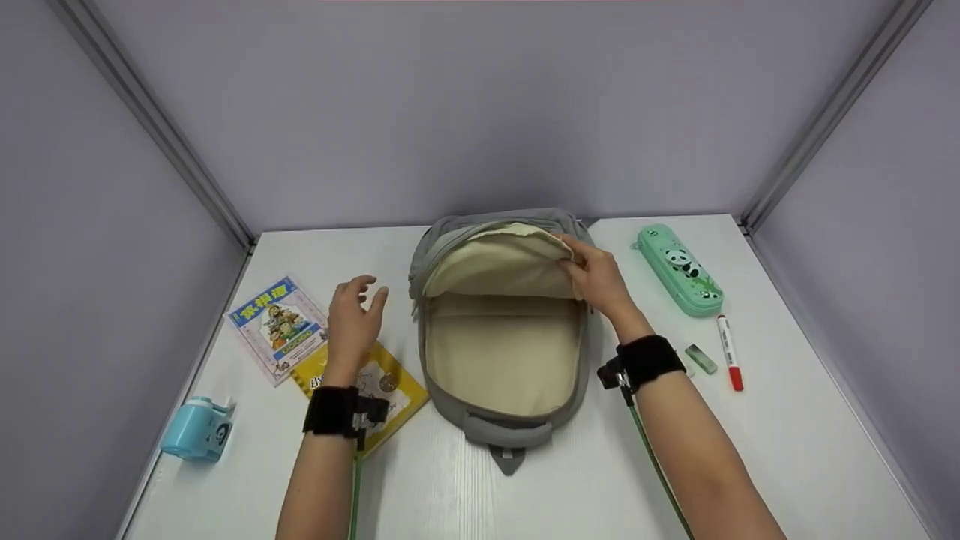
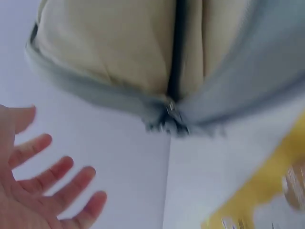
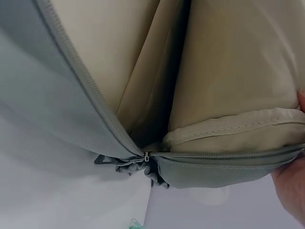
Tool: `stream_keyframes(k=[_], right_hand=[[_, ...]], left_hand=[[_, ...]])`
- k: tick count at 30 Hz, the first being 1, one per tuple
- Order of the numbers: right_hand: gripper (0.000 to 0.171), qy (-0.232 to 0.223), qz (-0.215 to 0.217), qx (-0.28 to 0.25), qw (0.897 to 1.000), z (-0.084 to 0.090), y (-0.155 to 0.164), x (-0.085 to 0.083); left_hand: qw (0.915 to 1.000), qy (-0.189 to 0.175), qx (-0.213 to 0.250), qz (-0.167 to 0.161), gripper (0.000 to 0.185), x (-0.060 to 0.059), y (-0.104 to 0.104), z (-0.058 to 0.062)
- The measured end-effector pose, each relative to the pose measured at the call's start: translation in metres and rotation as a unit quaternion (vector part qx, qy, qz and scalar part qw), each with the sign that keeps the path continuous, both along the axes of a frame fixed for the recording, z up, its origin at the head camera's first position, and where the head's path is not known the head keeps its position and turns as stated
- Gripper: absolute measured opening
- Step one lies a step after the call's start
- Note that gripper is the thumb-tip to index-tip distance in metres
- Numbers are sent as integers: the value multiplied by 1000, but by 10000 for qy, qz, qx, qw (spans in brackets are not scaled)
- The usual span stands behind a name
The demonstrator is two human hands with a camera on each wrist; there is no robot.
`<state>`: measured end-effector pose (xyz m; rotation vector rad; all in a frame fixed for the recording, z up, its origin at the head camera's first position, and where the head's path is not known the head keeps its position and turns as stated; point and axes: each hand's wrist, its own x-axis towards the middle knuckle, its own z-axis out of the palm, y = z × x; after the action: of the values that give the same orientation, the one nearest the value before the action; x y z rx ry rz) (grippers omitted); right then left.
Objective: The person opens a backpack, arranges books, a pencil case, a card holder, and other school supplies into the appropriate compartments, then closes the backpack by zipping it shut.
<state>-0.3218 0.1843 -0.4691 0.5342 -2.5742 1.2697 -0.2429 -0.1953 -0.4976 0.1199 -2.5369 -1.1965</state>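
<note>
A grey backpack (image 1: 507,352) lies on the table, unzipped, its cream lining showing. My right hand (image 1: 598,277) grips the right edge of the raised front flap (image 1: 502,262) and holds it up and back. In the right wrist view, fingers at the right edge hold the flap's rim (image 3: 228,167), and a zipper pull (image 3: 147,156) sits at the corner of the opening. Left of the bag, my left hand (image 1: 355,315) hovers above the books with fingers loosely spread and nothing in them. In the left wrist view it is apart from the bag's edge (image 2: 95,90).
At left lie a colourful booklet (image 1: 281,326) and a yellow book (image 1: 394,390), partly under the left arm. A blue pencil sharpener (image 1: 196,429) stands front left. At right are a green panda pencil case (image 1: 681,270), a red-capped marker (image 1: 730,352) and a small green eraser (image 1: 701,358).
</note>
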Motion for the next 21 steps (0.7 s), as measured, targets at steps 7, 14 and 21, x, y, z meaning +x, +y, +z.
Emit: stream_keyframes(k=[7,14,21], right_hand=[[48,-642,-305,48,9975,5,5,-8],[48,-739,-638,117,9952,8,2,-11],[47,-659,-862,203,9939,5,-2,-12]], left_hand=[[9744,-1547,-1353,914,46,29,-43,-29],[9386,-3010,-1553,649,63,54,-46,-46],[9182,-3266,-2203,421,73,74,-9,-48]])
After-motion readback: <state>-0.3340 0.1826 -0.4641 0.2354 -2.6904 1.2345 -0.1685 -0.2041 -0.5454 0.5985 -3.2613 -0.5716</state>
